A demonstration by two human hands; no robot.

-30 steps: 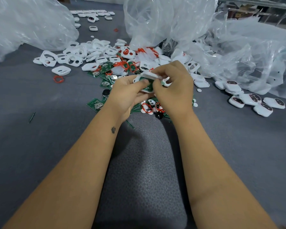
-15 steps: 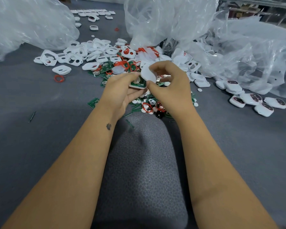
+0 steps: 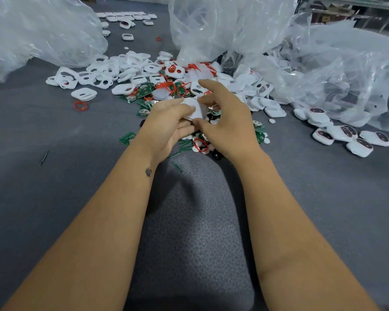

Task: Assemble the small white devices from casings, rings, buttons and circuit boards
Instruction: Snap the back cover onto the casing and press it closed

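Observation:
Just above the heap of parts, both hands meet on one white casing (image 3: 194, 108). My left hand (image 3: 166, 125) holds it from the left, thumb lying across its top. My right hand (image 3: 230, 123) has its thumb against the near edge and curled fingers at the far edge, with the index finger lifted. What lies under the casing is hidden. Loose white casings (image 3: 121, 70), green circuit boards (image 3: 144, 90) and red rings (image 3: 80, 105) are scattered behind and under the hands. Several closed devices with dark faces (image 3: 346, 135) lie at the right.
Big crumpled clear plastic bags stand at the back left (image 3: 38, 30), back centre (image 3: 222, 25) and right (image 3: 346, 70). A row of white parts (image 3: 126, 17) lies far back. A grey textured pad (image 3: 195, 221) lies between my forearms on the grey table (image 3: 43, 198).
The white casing has been laid flat over the green board in my left hand, so the board no longer shows. My right index finger has lifted away.

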